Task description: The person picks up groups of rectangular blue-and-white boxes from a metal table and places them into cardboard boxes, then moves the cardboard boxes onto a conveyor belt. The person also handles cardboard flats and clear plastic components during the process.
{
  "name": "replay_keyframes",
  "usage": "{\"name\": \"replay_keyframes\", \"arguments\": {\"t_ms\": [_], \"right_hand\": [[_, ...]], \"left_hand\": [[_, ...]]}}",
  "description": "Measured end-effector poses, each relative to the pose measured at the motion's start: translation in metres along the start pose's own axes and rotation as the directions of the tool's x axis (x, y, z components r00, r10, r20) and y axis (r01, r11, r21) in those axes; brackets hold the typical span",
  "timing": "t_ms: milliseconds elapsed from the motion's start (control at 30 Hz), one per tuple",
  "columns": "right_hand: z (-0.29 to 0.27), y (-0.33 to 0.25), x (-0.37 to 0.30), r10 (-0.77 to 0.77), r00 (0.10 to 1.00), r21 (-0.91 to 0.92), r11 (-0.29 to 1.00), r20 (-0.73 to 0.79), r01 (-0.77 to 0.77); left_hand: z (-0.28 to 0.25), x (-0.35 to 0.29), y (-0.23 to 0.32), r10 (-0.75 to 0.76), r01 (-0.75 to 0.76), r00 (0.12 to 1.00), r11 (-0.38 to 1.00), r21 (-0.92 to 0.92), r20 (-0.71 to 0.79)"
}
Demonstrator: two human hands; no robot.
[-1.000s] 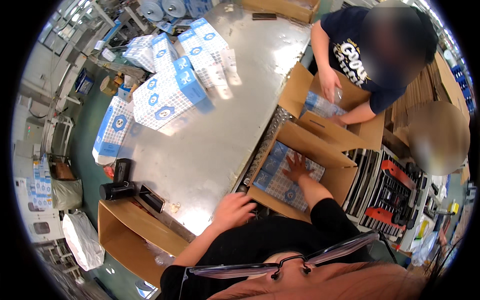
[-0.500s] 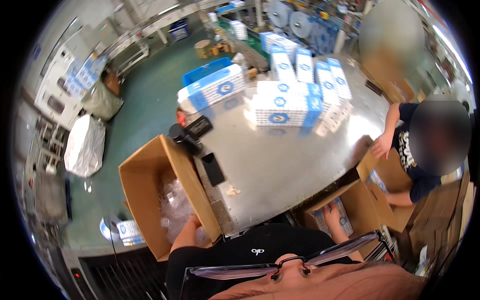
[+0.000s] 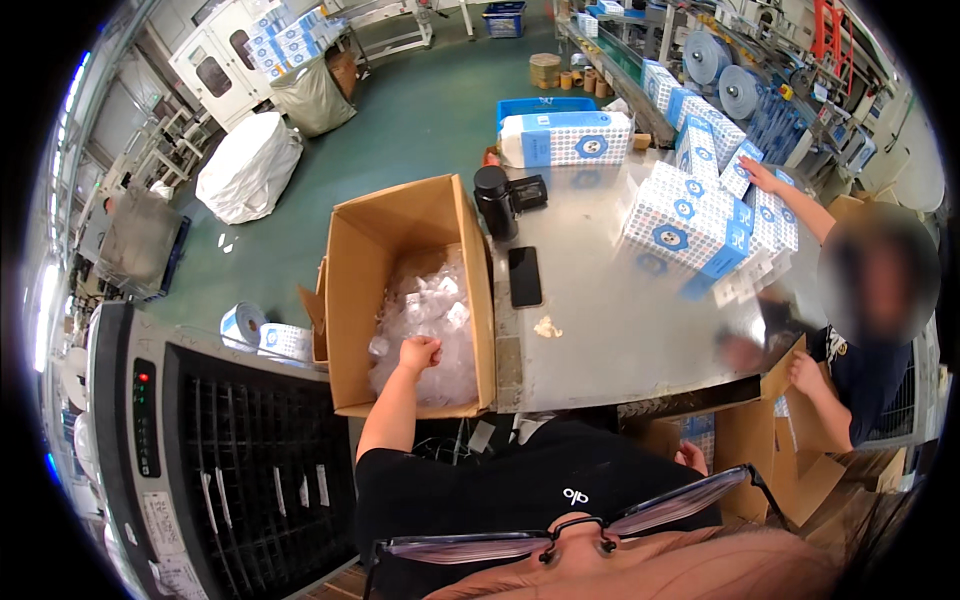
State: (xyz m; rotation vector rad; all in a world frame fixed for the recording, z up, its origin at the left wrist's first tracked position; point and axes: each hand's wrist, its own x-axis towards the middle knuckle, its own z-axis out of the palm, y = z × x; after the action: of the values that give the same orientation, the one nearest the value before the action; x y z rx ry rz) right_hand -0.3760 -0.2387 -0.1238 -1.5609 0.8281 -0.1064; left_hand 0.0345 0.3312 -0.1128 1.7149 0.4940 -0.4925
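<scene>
My left hand [image 3: 421, 352] is closed, held above a heap of crumpled clear plastic [image 3: 425, 310] inside a tall cardboard box [image 3: 395, 215]. Whatever it may grip is hidden by the fingers. Low on the right, my right hand [image 3: 690, 457] shows only in part, fingers loosely apart and nothing visible in them. It is beside an open carton [image 3: 745, 440] with a blue-and-white printed pack [image 3: 698, 432] inside.
A metal table [image 3: 590, 345] bears blue-and-white packs [image 3: 670, 222], a black bottle [image 3: 493, 200] and a phone [image 3: 524, 277]. A co-worker's hand [image 3: 762, 175] touches the packs; the other [image 3: 805, 372] is at a carton flap. A slatted machine [image 3: 265, 470] stands left.
The view has swung left. My left hand has moved away from the box's near side to over the plastic. My right hand has drawn back from the carton's pack. The co-worker's hand has reached the packs.
</scene>
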Motion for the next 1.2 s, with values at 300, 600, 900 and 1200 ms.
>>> {"name": "replay_keyframes", "arguments": {"t_ms": [300, 600, 900, 1200], "right_hand": [[-0.001, 0.014, -0.041, 0.112, 0.993, -0.204, 0.974, 0.038, -0.102], [-0.001, 0.009, -0.041, 0.112, 0.992, -0.382, 0.921, 0.062, -0.080], [0.005, 0.003, -0.043, 0.111, 0.991, -0.453, 0.889, 0.076, -0.064], [0.016, -0.003, -0.058, 0.042, 0.999, -0.533, 0.845, 0.003, -0.034]], "left_hand": [[-0.035, 0.005, -0.002, 0.018, -0.027, 0.994, 0.996, 0.082, 0.105], [-0.005, 0.018, -0.045, -0.222, -0.204, 0.945, 0.171, 0.964, 0.239], [-0.094, 0.005, -0.030, 0.011, 0.031, 0.973, 0.983, -0.179, 0.232], [0.030, -0.054, 0.102, 0.562, 0.256, 0.493, 0.636, -0.728, 0.664]]}}
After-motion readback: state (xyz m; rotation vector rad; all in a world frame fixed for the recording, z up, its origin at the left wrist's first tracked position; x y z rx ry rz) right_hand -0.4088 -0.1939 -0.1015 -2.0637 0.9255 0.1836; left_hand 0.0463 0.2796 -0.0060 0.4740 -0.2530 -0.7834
